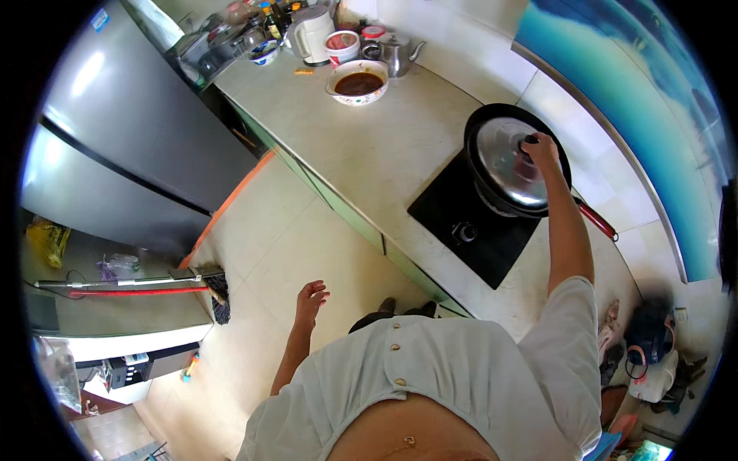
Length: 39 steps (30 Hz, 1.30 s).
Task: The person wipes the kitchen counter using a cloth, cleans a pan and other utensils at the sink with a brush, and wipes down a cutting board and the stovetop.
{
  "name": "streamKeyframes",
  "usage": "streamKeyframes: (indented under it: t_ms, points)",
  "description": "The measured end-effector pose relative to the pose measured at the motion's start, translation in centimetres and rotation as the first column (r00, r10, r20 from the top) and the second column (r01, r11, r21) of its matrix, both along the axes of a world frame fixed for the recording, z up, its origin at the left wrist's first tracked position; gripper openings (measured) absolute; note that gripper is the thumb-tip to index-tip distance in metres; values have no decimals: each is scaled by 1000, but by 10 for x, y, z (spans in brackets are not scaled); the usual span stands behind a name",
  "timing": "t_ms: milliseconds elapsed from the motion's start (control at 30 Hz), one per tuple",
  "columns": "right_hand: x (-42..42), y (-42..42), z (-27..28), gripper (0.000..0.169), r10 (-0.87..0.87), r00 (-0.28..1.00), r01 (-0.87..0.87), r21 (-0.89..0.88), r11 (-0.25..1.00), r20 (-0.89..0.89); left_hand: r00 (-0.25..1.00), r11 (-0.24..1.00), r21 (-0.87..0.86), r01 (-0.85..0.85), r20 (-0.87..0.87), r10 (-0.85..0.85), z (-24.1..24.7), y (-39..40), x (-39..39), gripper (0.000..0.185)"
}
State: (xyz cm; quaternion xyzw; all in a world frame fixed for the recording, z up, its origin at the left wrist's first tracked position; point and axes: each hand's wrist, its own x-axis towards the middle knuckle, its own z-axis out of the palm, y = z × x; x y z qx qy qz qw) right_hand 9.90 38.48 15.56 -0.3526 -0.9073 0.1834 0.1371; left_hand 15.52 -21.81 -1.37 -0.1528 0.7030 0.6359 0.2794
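Observation:
My right hand grips the black knob of a shiny metal lid. The lid lies over a black wok, and its rim sits inside the wok's edge. Beneath the wok is a black single-burner gas stove with a control dial at the front. The wok's red handle points toward the wall, to the right of my forearm. My left hand hangs in the air over the floor, fingers loosely curled and apart, holding nothing. What is inside the wok is hidden by the lid.
On the pale counter stand a bowl of dark brown liquid, a metal teapot, a white electric kettle and several bottles. A grey refrigerator is at left. A mop leans near it.

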Motion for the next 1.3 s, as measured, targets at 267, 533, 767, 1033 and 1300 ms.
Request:
streamKeyframes:
  t_ms: [267, 533, 767, 1033, 1300]
  points:
    - [68, -23, -15, 68, 48, 994, -25, 219, 975, -101, 958, 958, -5, 285, 4, -285, -21, 40, -25, 34]
    - [289, -123, 23, 48, -68, 895, 139, 131, 982, -441, 729, 728, 46, 684, 0, -684, 6, 122, -29, 28]
    - [612, -90, -80, 46, -829, 549, 825, -89, 557, -105, 400, 380, 204, 902, -66, -914, 34, 245, 42, 29]
    - [652, 65, -128, 44, -580, 787, 606, 91, 790, -209, 283, 250, 355, 901, -41, -958, 30, 370, 204, 49]
    - [631, 182, -213, 45, -472, 864, 447, 165, 879, 175, 436, 492, 419, 763, 227, -871, 17, 425, 296, 52]
